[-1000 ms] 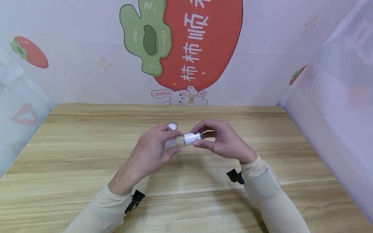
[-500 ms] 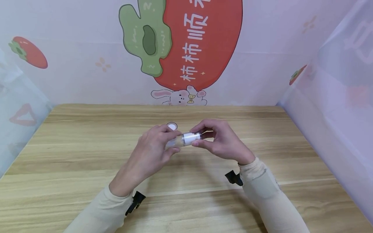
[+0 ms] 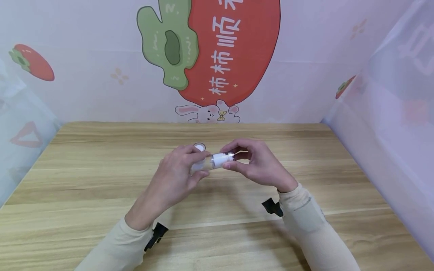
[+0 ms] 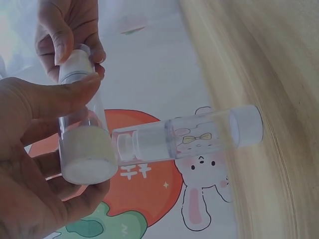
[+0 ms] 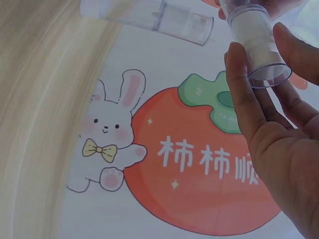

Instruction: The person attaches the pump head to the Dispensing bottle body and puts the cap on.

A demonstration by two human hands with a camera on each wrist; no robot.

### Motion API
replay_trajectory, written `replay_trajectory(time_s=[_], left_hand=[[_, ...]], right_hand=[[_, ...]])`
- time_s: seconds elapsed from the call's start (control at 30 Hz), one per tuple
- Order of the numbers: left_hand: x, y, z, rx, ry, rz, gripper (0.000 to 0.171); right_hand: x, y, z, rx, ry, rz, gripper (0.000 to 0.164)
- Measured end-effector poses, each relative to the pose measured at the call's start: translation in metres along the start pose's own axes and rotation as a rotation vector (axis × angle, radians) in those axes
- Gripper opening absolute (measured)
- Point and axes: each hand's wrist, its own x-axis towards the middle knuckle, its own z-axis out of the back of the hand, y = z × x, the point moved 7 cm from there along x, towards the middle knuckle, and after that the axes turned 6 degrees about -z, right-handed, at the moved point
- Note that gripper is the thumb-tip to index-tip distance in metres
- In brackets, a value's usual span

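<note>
A clear plastic pump bottle (image 3: 222, 159) with white inner parts lies almost level between both hands, above the table. My left hand (image 3: 176, 169) grips its body, thumb and fingers wrapped around it; the white base (image 4: 88, 157) shows in the left wrist view. My right hand (image 3: 259, 162) holds the clear cap (image 5: 269, 75) at the other end between thumb and fingers. A white pump head sits inside that cap. Just behind the hands, a second, similar bottle (image 4: 192, 132) stands upright on the table; the head view shows its round top (image 3: 199, 147), partly hidden by the left hand.
The wooden table (image 3: 101, 180) has its back edge against a white printed backdrop (image 3: 298, 82) with a large red persimmon and a rabbit. Printed sheets also hang at the left and right sides. A black wrist mount (image 3: 157, 235) sticks out from the left sleeve.
Both hands keep their hold on the bottle in nearly the same place. The white part and markings showing through its cap end look slightly different, while the standing bottle stays put.
</note>
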Motion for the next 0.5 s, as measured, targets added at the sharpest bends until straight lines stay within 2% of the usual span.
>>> replay_trajectory(time_s=[0.2,0.5], left_hand=[[0.0007,0.0043,0.0012,-0.076,-0.009,0.032,0.040],[0.0016,0.0105,0.0025,-0.133,0.007,0.093,0.040]], right_hand=[[-0.0005,0.0058,0.0013,-0.026,0.014,0.026,0.029],[-0.0006,0.0068,0.0076,-0.076,0.003,0.062,0.044]])
